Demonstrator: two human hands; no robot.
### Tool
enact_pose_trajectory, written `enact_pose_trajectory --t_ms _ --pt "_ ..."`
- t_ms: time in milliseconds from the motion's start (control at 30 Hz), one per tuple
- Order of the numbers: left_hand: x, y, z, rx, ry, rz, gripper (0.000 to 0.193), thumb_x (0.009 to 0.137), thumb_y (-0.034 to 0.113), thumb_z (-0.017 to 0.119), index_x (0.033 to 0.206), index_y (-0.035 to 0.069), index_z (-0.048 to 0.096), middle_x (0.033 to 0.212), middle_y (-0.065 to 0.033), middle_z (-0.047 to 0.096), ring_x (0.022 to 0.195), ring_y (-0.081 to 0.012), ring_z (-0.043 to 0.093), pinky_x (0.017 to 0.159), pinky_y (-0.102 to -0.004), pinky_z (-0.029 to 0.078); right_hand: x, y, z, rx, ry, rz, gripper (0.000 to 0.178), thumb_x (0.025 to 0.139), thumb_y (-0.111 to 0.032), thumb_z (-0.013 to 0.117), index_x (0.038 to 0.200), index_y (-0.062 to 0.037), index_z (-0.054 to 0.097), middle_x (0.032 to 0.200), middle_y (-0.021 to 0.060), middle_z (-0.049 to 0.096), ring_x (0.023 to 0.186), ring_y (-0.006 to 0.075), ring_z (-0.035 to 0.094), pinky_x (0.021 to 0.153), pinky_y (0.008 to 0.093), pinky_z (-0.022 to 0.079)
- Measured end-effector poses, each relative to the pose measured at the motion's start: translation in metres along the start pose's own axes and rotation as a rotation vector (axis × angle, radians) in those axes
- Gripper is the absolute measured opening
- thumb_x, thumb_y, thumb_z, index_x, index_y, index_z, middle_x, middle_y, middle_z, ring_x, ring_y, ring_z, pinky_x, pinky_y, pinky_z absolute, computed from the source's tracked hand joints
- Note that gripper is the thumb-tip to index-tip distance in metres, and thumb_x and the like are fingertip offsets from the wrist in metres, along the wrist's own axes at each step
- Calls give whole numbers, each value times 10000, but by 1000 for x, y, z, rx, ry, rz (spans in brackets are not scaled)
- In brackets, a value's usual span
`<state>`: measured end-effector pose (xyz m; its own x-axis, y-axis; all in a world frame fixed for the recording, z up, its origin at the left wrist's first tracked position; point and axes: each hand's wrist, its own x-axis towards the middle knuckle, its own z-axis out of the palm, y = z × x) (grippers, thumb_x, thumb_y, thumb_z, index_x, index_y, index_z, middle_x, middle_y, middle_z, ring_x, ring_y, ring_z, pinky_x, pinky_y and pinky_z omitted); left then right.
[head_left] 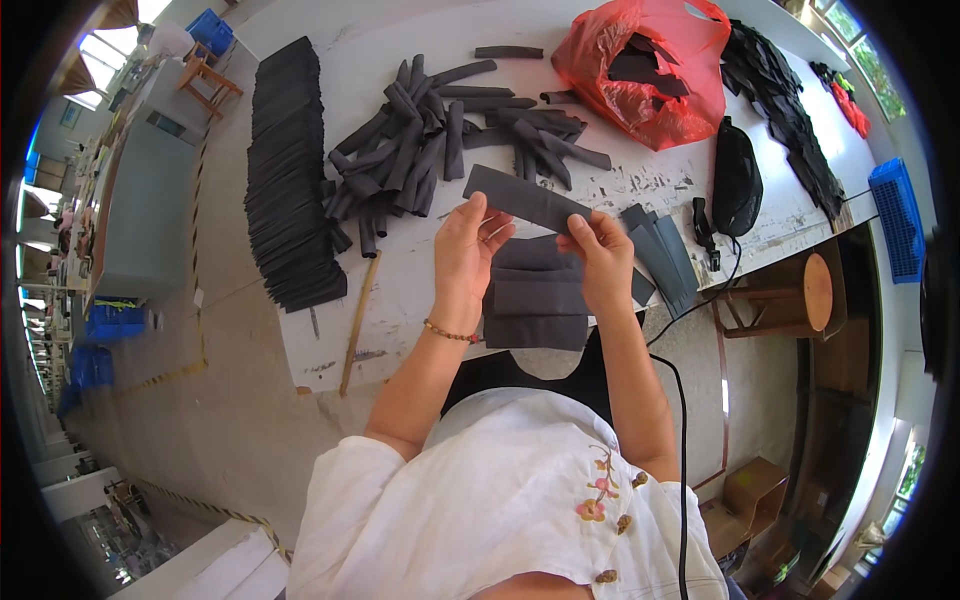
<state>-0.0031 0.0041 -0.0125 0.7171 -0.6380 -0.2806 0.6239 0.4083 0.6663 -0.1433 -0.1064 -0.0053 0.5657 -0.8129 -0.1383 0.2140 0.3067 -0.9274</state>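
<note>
Pinching the strip (535,199) by its ends with left hand (464,242) and right hand (606,264), held it above the table (405,290), presumably to flatten it; had pieces (540,297) close by, likely for easy reach.

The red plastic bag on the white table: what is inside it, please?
Inside the red plastic bag, dark flat pieces show through the opening. Anything deeper cannot be seen, covered by its crumpled sides.

A bright window (868,62) shows at upper right. Grey floor (230,410) spreads at left; a wooden stool (818,292) stands at right.
</note>
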Motion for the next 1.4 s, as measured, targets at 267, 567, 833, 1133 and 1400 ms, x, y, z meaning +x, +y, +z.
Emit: enact_pose_trajectory --t_ms 267,567,833,1133,1400 --pt "-8 18 8 469 -79 182 164 834 110 732 754 -17 665 697 -63 657 655 -117 620 646 -229 472 -11 -36 12 -933 90 -586 250 921 -191 636 1084 -2 637 990 124 631 943 233 584 780 336 467" --pt "-9 18 10 323 -516 -114 247 906 182 662 939 -62 676 826 -101 676 719 -150 638 698 -269 511 5 -45 7 -25 -404 276 182 916 -177 660 961 0 654 836 17 651 733 78 586 678 226 465" --pt "-5 12 6 215 -312 -142 273 915 242 662 952 -28 652 838 -58 645 755 -139 623 693 -253 510 5 -22 12 60 -193 188 150 903 -156 676 939 -12 655 831 5 652 717 58 581 659 203 463" --pt "8 21 1 241 -169 1 147 878 147 682 924 17 629 745 -50 648 651 -135 626 627 -236 504 1 -37 24 -366 -187 17 252 939 -228 636 1021 8 661 844 1 636 775 60 558 696 209 446" --pt "12 14 -27 672 -228 -54 182 890 200 657 854 24 624 744 -51 661 618 -140 616 592 -251 481 17 -12 -38 -595 -75 88 176 892 -166 682 994 -26 713 810 -20 637 731 46 532 638 207 419"
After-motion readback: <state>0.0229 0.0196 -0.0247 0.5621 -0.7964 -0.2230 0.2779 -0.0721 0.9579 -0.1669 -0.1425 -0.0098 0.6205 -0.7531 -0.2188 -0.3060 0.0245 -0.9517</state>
